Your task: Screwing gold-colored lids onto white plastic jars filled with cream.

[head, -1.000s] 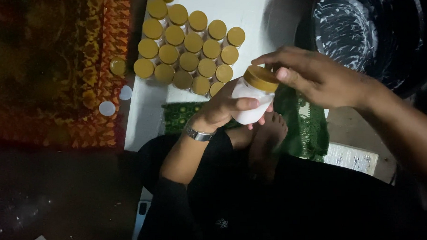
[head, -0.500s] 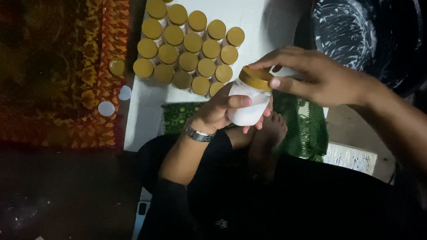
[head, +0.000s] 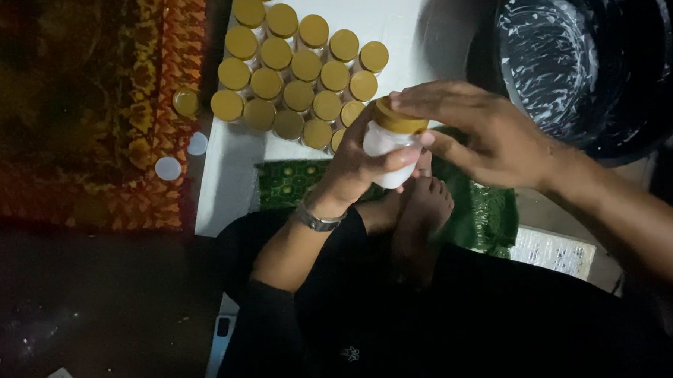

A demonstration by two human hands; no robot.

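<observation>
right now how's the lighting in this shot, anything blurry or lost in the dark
Head view: bright at the top centre on the white sheet and gold-lidded jars; the white jar with a gold lid and both hands read clearly; the lower left falls to near black; the patterned red rug is dim and soft.

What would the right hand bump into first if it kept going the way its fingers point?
The right hand points left, fingers over the gold lid of the white jar. Past it, probably the cluster of gold-lidded jars, though they likely sit lower.

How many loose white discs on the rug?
2. One white disc on the red rug; second white disc up-right of it, beside the white sheet. Others may hide in the dark.
</observation>
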